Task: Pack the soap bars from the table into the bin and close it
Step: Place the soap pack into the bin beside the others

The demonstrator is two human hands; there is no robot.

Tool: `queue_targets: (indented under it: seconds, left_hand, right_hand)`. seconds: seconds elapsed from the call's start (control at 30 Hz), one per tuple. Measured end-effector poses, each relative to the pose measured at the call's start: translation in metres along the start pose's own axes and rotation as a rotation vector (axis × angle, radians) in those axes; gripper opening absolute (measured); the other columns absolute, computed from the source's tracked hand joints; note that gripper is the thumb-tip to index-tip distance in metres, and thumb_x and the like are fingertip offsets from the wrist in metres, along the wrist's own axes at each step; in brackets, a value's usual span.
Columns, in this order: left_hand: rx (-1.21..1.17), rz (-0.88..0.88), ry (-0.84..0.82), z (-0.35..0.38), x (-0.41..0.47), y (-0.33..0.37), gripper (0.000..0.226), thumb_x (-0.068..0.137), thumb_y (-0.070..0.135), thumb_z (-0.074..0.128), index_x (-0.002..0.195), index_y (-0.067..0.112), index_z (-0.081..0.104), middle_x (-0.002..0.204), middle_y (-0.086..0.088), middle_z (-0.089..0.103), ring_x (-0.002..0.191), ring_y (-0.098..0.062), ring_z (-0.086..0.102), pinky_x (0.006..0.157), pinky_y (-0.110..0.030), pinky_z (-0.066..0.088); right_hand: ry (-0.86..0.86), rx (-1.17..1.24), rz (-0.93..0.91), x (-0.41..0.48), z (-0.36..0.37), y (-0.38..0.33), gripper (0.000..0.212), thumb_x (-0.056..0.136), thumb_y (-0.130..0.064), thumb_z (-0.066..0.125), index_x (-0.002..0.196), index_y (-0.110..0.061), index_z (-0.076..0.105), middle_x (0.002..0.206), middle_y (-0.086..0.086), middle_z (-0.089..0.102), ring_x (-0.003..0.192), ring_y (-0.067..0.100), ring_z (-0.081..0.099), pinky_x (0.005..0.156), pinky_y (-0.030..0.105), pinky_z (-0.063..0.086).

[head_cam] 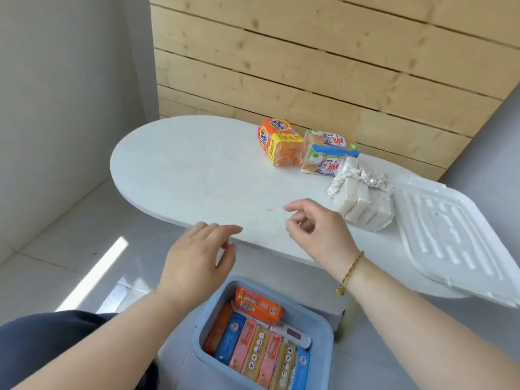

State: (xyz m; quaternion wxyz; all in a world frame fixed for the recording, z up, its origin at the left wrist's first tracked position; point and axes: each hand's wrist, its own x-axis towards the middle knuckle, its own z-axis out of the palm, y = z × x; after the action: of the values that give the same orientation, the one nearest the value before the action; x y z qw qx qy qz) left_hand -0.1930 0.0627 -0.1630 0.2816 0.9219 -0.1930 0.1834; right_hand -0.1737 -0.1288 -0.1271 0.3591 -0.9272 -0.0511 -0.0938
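My left hand hovers over the near edge of the white worktop, its fingers loosely spread and holding nothing. Below and a little right of those fingers, on the floor, sits the blue bin, open. I count eight upright soap bars in a row inside it: one orange, one blue, one pink, one tan, one pink, two tan and one blue at the right end, though the row runs out of view at the bottom. One more orange bar lies flat across the far end, and a white oblong item lies behind the row.

My right hand hangs above the worktop, fingers half curled and apart, empty; a braided bracelet circles the wrist. Beyond those fingers lie two packs: one orange Tide pack and, just right of it, one green-and-white pack. Just right of the fingers rests one clear-wrapped bundle of pale bars; I make out about three. Further right, the white lid lies flat, overhanging the worktop edge.
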Motion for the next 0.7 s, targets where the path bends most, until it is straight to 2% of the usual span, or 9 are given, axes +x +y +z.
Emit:
queue_targets:
  seconds: [0.07,0.1,0.17,0.23,0.3,0.4,0.57,0.63,0.7]
  left_hand:
    - [0.093,0.008,0.006,-0.005,0.017,-0.010,0.029,0.076,0.016,0.053,0.100,0.005,0.067,0.082,-0.011,0.071,0.079,-0.033,0.065,0.068,-0.038,0.052]
    - [0.129,-0.009,-0.007,-0.005,0.025,-0.016,0.034,0.076,0.017,0.052,0.105,0.004,0.065,0.094,-0.015,0.070,0.090,-0.037,0.063,0.078,-0.045,0.051]
    - [0.147,-0.078,-0.072,-0.003,0.037,-0.030,0.043,0.082,0.025,0.047,0.121,0.007,0.055,0.120,-0.017,0.060,0.115,-0.039,0.051,0.100,-0.047,0.037]
    - [0.151,-0.160,-0.139,0.003,0.045,-0.047,0.048,0.092,0.032,0.042,0.137,0.016,0.035,0.144,-0.009,0.038,0.136,-0.028,0.028,0.113,-0.039,0.013]
    - [0.199,-0.206,-0.177,0.010,0.046,-0.056,0.055,0.093,0.041,0.033,0.143,0.025,0.015,0.154,0.000,0.018,0.142,-0.018,0.009,0.114,-0.033,-0.001]
    - [0.261,-0.227,-0.212,0.018,0.048,-0.061,0.062,0.089,0.057,0.015,0.143,0.030,0.003,0.156,0.005,0.009,0.143,-0.013,0.002,0.113,-0.033,-0.006]
    - [0.308,-0.232,-0.262,0.018,0.052,-0.060,0.114,0.046,0.069,-0.041,0.143,0.031,0.008,0.155,0.009,0.013,0.142,-0.011,0.004,0.113,-0.032,-0.002]
    - [0.324,-0.243,-0.284,0.019,0.054,-0.063,0.124,0.039,0.062,-0.050,0.142,0.032,0.012,0.154,0.009,0.014,0.142,-0.011,0.005,0.114,-0.034,0.000]
    - [0.325,-0.247,-0.304,0.019,0.054,-0.063,0.124,0.039,0.060,-0.051,0.142,0.032,0.012,0.155,0.008,0.013,0.143,-0.012,0.005,0.115,-0.035,0.001]
  right_hand:
    - [0.047,-0.022,0.022,0.030,-0.009,-0.004,0.026,0.082,-0.012,0.059,0.107,-0.013,0.061,0.070,-0.013,0.056,0.057,0.001,0.050,0.063,0.016,0.039]
    - [0.047,-0.048,0.033,0.044,-0.012,-0.005,0.030,0.083,-0.014,0.059,0.113,-0.013,0.058,0.082,-0.006,0.060,0.067,0.007,0.050,0.070,0.020,0.039]
    - [0.041,-0.109,0.047,0.072,-0.013,-0.004,0.036,0.084,-0.015,0.059,0.119,-0.010,0.053,0.110,0.005,0.060,0.090,0.017,0.054,0.083,0.024,0.039]
    - [0.037,-0.169,0.051,0.100,-0.007,-0.002,0.042,0.083,-0.016,0.062,0.123,-0.008,0.051,0.126,0.009,0.055,0.114,0.022,0.052,0.093,0.024,0.038]
    - [0.034,-0.218,0.063,0.122,-0.002,-0.002,0.049,0.081,-0.018,0.065,0.126,-0.008,0.049,0.134,0.010,0.048,0.126,0.024,0.043,0.101,0.028,0.035]
    - [0.070,-0.262,0.095,0.157,0.005,-0.003,0.060,0.079,-0.021,0.066,0.133,-0.012,0.041,0.139,0.010,0.040,0.130,0.025,0.035,0.104,0.029,0.031]
    - [0.046,-0.392,0.183,0.208,0.013,-0.007,0.075,0.081,-0.032,0.064,0.141,-0.009,0.025,0.146,0.012,0.031,0.136,0.028,0.026,0.110,0.033,0.025]
    - [0.007,-0.441,0.259,0.222,0.016,-0.009,0.080,0.080,-0.036,0.064,0.142,-0.008,0.020,0.146,0.013,0.029,0.135,0.030,0.027,0.109,0.036,0.028]
    - [-0.027,-0.432,0.341,0.230,0.019,-0.011,0.080,0.080,-0.037,0.063,0.141,-0.007,0.020,0.144,0.014,0.031,0.133,0.032,0.032,0.105,0.038,0.033]
